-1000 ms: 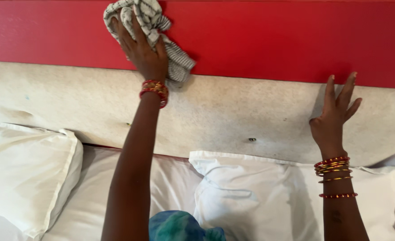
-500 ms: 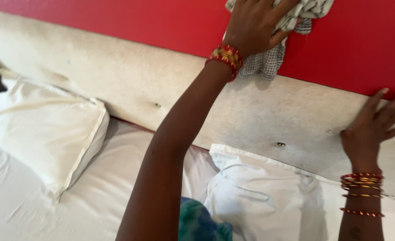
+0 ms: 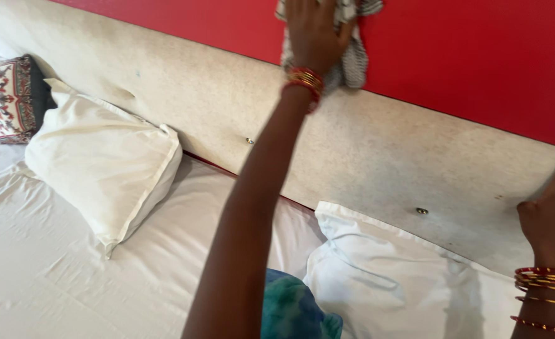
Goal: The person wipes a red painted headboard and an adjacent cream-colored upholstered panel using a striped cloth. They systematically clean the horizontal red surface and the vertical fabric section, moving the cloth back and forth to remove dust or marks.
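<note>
We see our left hand (image 3: 312,34) stretched up and pressed flat on a striped grey-and-white cloth (image 3: 351,59), which it holds against the red panel (image 3: 478,56) at the top of the headboard. The fingers are spread over the cloth and partly run out of the upper edge of the view, so we cannot tell how tightly they close on it; the cloth is bunched under the palm and a loose part hangs down to the right of the wrist, just above the line where the red panel meets the beige padded part (image 3: 365,150) of the headboard. Red and gold bangles (image 3: 304,81) sit around this wrist.

Our right hand (image 3: 554,213) is at the right edge of the view, resting against the beige padding, well apart from the cloth. Only a part of it shows, so we cannot tell if its fingers are apart or together. It holds nothing that we can see. More bangles (image 3: 546,279) are on this wrist.

Below the arms lies a white pillow (image 3: 390,276) against the headboard, and a second, cream pillow (image 3: 102,163) lies to the left on the white sheet (image 3: 51,276). A patterned cushion (image 3: 7,97) stands at the far left. A blue-green fabric (image 3: 293,311) shows at the bottom, beside the left arm.
</note>
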